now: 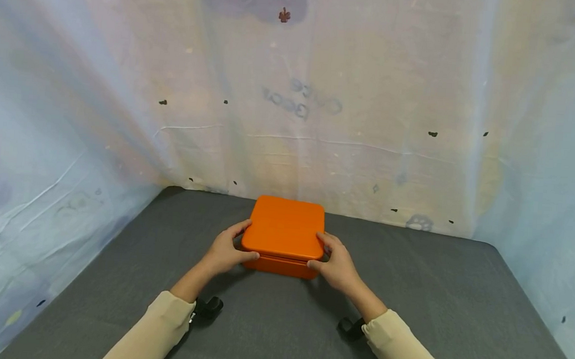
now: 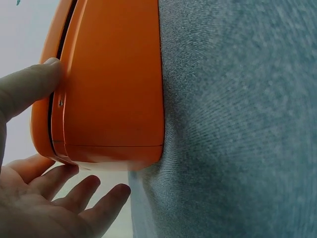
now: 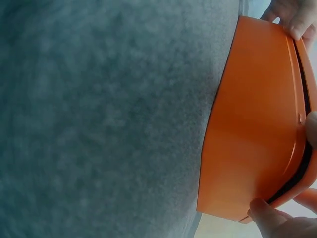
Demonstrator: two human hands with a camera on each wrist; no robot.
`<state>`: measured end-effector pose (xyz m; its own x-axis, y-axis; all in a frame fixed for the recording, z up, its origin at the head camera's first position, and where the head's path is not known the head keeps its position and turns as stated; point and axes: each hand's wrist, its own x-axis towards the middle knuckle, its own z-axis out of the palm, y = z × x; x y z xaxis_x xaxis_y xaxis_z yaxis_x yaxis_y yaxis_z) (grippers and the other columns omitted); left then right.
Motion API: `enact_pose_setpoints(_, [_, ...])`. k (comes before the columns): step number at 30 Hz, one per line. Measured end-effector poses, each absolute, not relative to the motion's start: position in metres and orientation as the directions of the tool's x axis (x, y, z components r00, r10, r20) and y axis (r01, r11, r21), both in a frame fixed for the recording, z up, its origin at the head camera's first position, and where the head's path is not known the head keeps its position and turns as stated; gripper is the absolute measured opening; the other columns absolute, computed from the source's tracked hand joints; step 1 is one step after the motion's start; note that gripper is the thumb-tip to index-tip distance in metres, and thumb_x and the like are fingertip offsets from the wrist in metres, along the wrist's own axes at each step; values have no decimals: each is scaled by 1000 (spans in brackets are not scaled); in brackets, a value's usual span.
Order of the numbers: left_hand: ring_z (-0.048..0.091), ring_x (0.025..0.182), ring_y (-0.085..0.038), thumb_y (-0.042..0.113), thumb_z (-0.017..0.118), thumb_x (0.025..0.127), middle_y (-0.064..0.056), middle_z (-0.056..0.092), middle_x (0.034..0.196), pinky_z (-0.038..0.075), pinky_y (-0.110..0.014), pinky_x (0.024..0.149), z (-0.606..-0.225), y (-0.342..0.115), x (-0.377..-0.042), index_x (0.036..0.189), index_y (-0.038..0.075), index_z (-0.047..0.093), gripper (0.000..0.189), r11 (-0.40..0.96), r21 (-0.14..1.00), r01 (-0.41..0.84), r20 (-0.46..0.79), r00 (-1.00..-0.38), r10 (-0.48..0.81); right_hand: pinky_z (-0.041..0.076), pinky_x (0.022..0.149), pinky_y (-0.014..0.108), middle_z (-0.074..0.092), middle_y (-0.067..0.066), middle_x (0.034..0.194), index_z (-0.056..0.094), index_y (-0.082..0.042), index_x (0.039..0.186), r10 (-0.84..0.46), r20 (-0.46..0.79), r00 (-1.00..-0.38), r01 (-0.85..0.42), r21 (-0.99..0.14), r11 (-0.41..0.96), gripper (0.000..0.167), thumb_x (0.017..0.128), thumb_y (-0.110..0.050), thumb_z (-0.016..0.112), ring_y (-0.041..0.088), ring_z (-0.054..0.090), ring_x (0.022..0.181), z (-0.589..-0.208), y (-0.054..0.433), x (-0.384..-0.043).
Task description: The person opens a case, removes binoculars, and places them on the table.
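Note:
An orange lidded box sits on the dark grey surface, its lid on top with a narrow dark seam beneath. My left hand holds the lid at the left front corner, thumb on the front edge and fingers along the left side. At the right front corner my right hand grips it in mirror fashion. The left wrist view shows the left thumb at the seam, with the lower fingers spread beside the box. In the right wrist view, a right fingertip touches the corner near the seam.
The grey fabric-covered table extends around the box. A pale patterned curtain hangs behind the table's back edge and along both sides. Black straps show at the cuffs of the cream sleeves.

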<state>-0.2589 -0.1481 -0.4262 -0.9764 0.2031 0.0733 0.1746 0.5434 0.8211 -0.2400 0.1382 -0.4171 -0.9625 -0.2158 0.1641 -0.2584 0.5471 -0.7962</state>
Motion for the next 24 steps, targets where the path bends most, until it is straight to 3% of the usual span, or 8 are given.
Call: enact_pose_setpoints(24, [33,143,-28,31,80,79,-6,34,156,36,-51,111,-419,-148,-256,150,17,36,85,467,848,251,173,-964,203,39,108,47,34,25,150,41,3,144,-256,199,-946,-308,-798,518,71,82,-5,75,39,39,137,-405,147,-242])
